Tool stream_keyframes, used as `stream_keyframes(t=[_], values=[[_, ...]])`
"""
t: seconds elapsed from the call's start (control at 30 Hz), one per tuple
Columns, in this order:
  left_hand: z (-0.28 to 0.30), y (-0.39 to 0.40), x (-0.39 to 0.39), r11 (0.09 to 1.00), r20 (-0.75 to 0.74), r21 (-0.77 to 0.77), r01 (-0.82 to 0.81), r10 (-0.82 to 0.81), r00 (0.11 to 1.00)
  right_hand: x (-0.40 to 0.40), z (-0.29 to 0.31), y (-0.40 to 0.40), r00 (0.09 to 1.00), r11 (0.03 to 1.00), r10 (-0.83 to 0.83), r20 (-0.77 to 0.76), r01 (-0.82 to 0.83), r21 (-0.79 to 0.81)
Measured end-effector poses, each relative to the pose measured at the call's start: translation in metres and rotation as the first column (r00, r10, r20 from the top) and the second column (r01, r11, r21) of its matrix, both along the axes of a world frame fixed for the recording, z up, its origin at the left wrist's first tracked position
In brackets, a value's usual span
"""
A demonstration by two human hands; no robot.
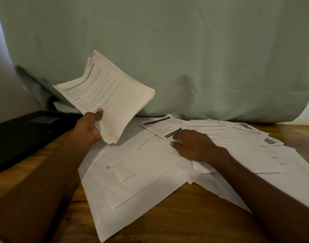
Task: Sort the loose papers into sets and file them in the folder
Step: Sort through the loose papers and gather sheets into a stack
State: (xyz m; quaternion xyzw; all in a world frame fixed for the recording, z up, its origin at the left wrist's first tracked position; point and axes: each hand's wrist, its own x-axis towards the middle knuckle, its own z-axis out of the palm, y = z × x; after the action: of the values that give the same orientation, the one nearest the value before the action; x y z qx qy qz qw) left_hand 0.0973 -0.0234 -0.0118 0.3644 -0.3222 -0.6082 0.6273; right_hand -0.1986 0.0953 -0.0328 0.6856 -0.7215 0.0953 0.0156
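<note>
While my left hand (89,128) grips the gathered set of papers (108,95) by its lower corner, thumb on the printed face and the sheets raised and tilted above the table, the rest of the lot is entered as follows.

Item, right hand (192,146): laid on the loose papers (220,137) spread beneath and beyond it, fingers bent, tips at the edge of a printed sheet (160,127). Whether it pinches that sheet or only presses it, I cannot tell.

Item, blank-side sheets (132,172): overlapped between my forearms, some stapled at a corner, one reaching toward the near table edge.

Item, black folder (24,134): closed as far as I can judge, lying flat beyond my left forearm, well apart from the spread.

Item, wooden table (167,216); green cloth (167,50) hanging behind everything.

Risks, as I judge them: the held set is pinched at one corner only and fans at its far edge, so sheets could slip out. Dragging one page from the overlap could pull its neighbours along and mix sets.

Room: bare wood shows near my left forearm and beside the folder; the right side is crowded with paper.
</note>
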Motion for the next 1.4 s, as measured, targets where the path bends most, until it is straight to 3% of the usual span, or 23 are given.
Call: stream_keyframes(t=[0.2, 0.43, 0.53, 0.67, 0.77, 0.83, 0.97, 1.1, 1.2, 1.27, 1.4], values=[[-0.003, 0.003, 0.0, 1.0, 0.028, -0.017, 0.014, -0.013, 1.0, 0.004, -0.006, -0.003, 1.0, 1.0, -0.006, -0.017, 0.006, 0.001], [-0.01, 0.011, -0.03, 0.99, 0.115, -0.049, 0.136, -0.13, 0.985, 0.014, 0.007, 0.0, 0.94, 0.989, 0.143, 0.31, -0.124, -0.08], [-0.013, 0.014, -0.04, 0.985, 0.119, -0.073, 0.158, -0.149, 0.982, -0.006, 0.02, 0.005, 0.948, 0.975, -0.012, 0.318, 0.082, -0.207], [-0.018, 0.019, -0.055, 0.969, 0.102, -0.103, 0.224, -0.214, 0.971, -0.042, 0.023, 0.021, 0.914, 0.912, -0.397, 0.081, 0.403, -0.082], [-0.019, 0.022, -0.073, 0.968, 0.052, -0.055, 0.246, -0.243, 0.969, -0.049, 0.018, 0.022, 0.896, 0.895, -0.417, 0.154, 0.434, -0.101], [-0.017, 0.025, -0.09, 0.967, 0.021, -0.016, 0.254, -0.253, 0.967, -0.05, 0.02, 0.014, 0.882, 0.899, -0.361, 0.302, 0.415, -0.137], [-0.009, 0.032, -0.13, 0.951, -0.007, 0.056, 0.306, -0.306, 0.952, -0.073, 0.032, 0.008, 0.725, 0.85, -0.27, 0.633, 0.489, -0.197], [-0.012, 0.037, -0.166, 0.913, -0.015, 0.057, 0.404, -0.404, 0.915, -0.124, 0.038, 0.036, 0.654, 0.655, -0.416, 0.631, 0.697, -0.291], [-0.023, 0.037, -0.171, 0.889, -0.017, -0.042, 0.456, -0.457, 0.889, -0.171, 0.036, 0.054, 0.468, 0.5, -0.511, 0.721, 0.844, -0.194], [-0.025, 0.034, -0.164, 0.882, -0.006, -0.077, 0.464, -0.466, 0.885, -0.194, 0.032, 0.06, 0.397, 0.485, -0.546, 0.738, 0.868, -0.108], [-0.024, 0.03, -0.149, 0.902, -0.03, -0.088, 0.423, -0.426, 0.904, -0.199, 0.025, 0.061, 0.377, 0.536, -0.531, 0.759, 0.843, -0.044]])
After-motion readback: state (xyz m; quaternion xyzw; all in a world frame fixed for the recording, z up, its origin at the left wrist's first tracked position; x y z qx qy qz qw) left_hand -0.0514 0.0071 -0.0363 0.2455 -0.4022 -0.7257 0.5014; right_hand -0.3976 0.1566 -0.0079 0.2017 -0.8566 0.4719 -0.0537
